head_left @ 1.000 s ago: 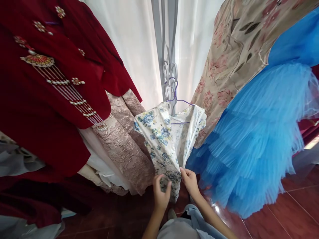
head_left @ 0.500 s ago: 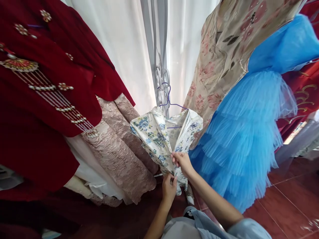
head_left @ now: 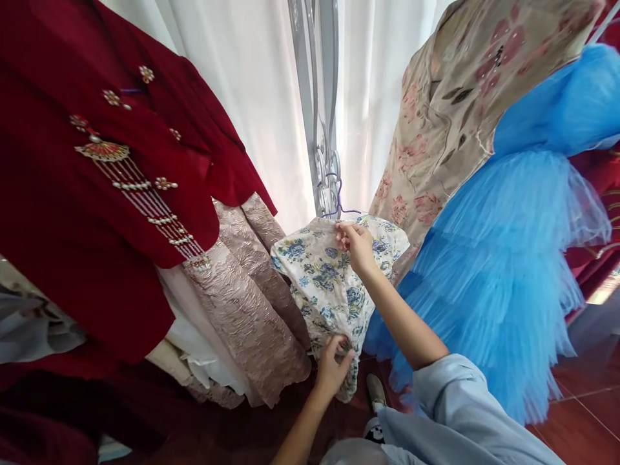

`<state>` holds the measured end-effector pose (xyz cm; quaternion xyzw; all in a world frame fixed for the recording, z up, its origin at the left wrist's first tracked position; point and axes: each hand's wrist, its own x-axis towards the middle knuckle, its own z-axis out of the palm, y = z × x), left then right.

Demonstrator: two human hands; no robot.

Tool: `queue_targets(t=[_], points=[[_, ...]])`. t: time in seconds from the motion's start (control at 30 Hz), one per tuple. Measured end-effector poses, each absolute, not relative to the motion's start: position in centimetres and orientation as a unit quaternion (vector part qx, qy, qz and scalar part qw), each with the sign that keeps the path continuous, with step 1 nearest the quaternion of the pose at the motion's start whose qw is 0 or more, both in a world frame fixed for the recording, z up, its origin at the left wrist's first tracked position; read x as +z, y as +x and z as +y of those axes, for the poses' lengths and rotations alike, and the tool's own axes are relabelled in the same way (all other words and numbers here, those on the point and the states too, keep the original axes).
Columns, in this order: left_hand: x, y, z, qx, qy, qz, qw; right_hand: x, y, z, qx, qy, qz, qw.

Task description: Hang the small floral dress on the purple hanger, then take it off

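We cannot see the shoulders of the purple wire hanger [head_left: 339,197], since the small blue-floral dress [head_left: 329,284] covers all but its hook and a short stretch of wire, and the hook itself is hard to separate from the scrollwork of the grey metal post [head_left: 320,116] just above our right hand [head_left: 356,242]. Our right hand's fingertips are partly tucked into the cloth at the dress's neckline, pinching the top edge just under the hanger hook. Our left hand [head_left: 334,365], lower down and nearer to us, is closed on the hem of the same dress, its fingers curled into the fabric so that the palm is out of sight. The dress hangs between the two hands with its long axis running from the neckline by the right hand down to the hem by the left, slanting a little toward us at the bottom; its lowest edge is hidden behind the left hand. To the left of both hands hang a beige brocade skirt [head_left: 242,297] and a dark red velvet garment [head_left: 97,206] with beaded trim, cut off by the frame. To the right of our right forearm hangs a blue tulle dress [head_left: 498,271], touching the floral one, and above it a beige rose-print garment [head_left: 450,116], its top cut off.
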<state>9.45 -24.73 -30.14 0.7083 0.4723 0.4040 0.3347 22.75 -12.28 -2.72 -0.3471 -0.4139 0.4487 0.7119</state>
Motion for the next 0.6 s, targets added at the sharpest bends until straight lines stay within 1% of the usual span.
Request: queue_targets(t=[0.07, 0.17, 0.23, 0.33, 0.4, 0.5, 0.53, 0.6], points=[[-25.0, 8.2, -22.4, 0.475, 0.714, 0.437, 0.273, -3.4, 23.1, -12.9, 0.427, -0.354, -0.437, 0.708], [-14.8, 7.5, -18.2, 0.558, 0.729, 0.374, 0.132, -4.0, 23.5, -13.5, 0.393, -0.368, -0.471, 0.699], [-8.1, 8.1, -15.5, 0.548, 0.773, 0.312, 0.067, -4.3, 23.7, -13.6, 0.379, -0.369, -0.493, 0.691], [-0.6, 10.1, -12.2, 0.472, 0.827, 0.301, 0.048, -4.7, 24.0, -13.3, 0.358, -0.367, -0.526, 0.679], [2.1, 11.3, -10.6, 0.373, 0.862, 0.333, 0.081, -4.8, 24.1, -12.9, 0.348, -0.367, -0.538, 0.675], [3.4, 12.1, -8.7, 0.227, 0.901, 0.332, 0.160, -5.0, 24.3, -12.3, 0.363, -0.367, -0.535, 0.669], [3.4, 12.1, -8.2, 0.212, 0.906, 0.322, 0.175, -5.0, 24.4, -12.2, 0.369, -0.370, -0.531, 0.667], [3.0, 12.2, -7.7, 0.233, 0.906, 0.308, 0.175, -5.2, 24.4, -12.0, 0.372, -0.387, -0.521, 0.664]])
